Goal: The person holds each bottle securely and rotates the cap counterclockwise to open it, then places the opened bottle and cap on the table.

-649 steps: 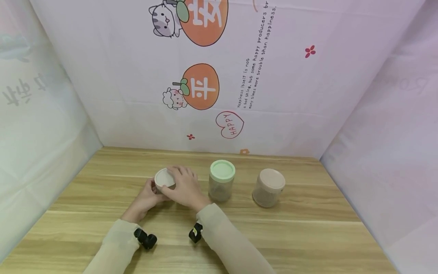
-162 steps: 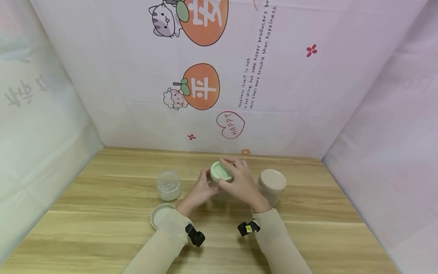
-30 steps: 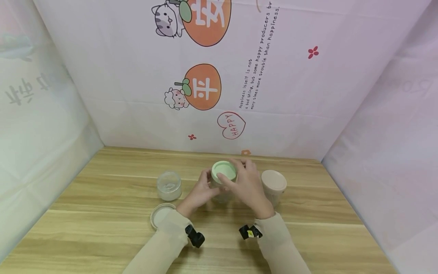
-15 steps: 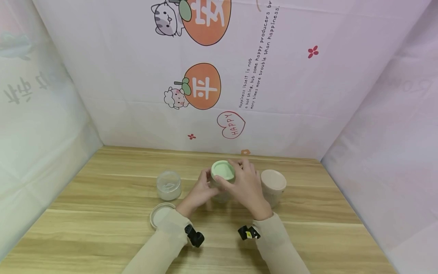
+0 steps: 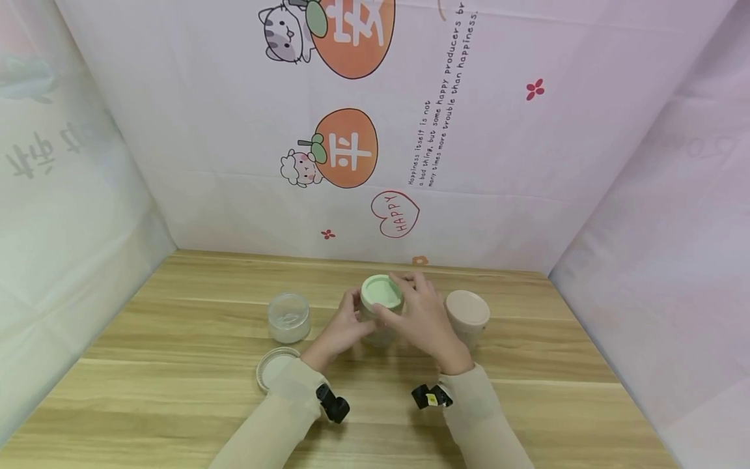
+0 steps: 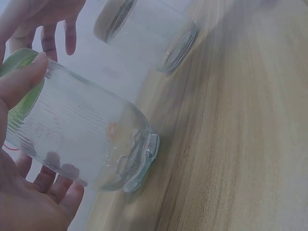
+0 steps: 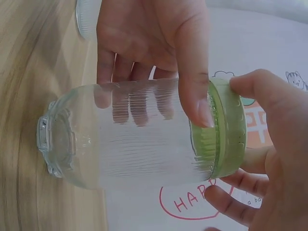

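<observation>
A clear ribbed glass jar [image 7: 139, 144] with a pale green lid [image 5: 381, 291] stands at the middle of the table, between both hands. From the left, my left hand [image 5: 344, 331] grips the jar's body, its fingers wrapped behind the glass and its thumb near the lid's lower edge. My right hand [image 5: 426, 322] holds the green lid by its rim, thumb on the near side and fingers round the far side. In the right wrist view the lid [image 7: 231, 127] sits on the jar's mouth. The hands hide most of the jar in the head view.
Left of the hands stands a short clear jar [image 5: 290, 318] without a lid. A whitish lid [image 5: 275, 368] lies in front of it, partly under the left sleeve. Close to the right hand is a jar with a beige-pink lid [image 5: 468, 308]. A printed cloth [image 5: 498, 215] hangs behind the table.
Earliest, both hands held the white-lidded jar at left; that jar later stands uncovered, its lid in front. Both hands have since moved to the green-lidded jar, the right fingers shifting slightly around its lid.
</observation>
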The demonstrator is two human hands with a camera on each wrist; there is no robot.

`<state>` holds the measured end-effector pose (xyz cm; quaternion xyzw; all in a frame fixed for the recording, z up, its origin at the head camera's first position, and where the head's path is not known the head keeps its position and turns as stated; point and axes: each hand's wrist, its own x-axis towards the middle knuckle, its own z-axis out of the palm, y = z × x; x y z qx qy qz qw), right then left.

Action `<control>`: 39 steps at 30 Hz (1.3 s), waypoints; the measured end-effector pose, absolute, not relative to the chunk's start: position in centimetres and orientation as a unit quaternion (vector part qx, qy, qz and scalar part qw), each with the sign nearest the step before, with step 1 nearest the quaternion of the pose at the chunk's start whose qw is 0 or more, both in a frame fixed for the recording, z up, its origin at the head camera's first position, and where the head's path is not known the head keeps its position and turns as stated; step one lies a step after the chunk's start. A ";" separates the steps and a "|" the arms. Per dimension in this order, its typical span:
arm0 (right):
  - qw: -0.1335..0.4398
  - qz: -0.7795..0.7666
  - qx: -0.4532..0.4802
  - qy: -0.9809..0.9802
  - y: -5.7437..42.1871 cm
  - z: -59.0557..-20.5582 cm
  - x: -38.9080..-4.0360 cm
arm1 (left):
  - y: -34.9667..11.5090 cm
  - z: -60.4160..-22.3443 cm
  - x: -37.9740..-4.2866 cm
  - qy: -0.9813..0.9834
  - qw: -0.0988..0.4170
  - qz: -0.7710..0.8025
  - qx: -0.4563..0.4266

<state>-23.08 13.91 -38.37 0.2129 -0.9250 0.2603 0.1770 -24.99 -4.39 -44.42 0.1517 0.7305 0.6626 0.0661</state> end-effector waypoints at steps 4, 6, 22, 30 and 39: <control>0.141 0.313 0.237 -0.909 14.4 -38.3 -23.2 | -4.4 -44.4 -25.0 0.733 0.063 0.660 0.153; 0.124 0.331 0.245 -0.903 14.6 -38.3 -23.2 | -4.3 -44.4 -25.0 0.734 0.063 0.659 0.151; 0.029 0.412 0.262 -0.872 14.9 -38.9 -24.2 | -4.3 -44.6 -25.0 0.741 0.064 0.653 0.142; 0.024 0.424 0.265 -0.866 14.8 -39.2 -24.9 | -4.3 -44.4 -25.0 0.735 0.055 0.659 0.149; 0.094 0.375 0.255 -0.886 14.3 -39.6 -24.4 | -4.3 -44.4 -24.9 0.744 0.061 0.650 0.144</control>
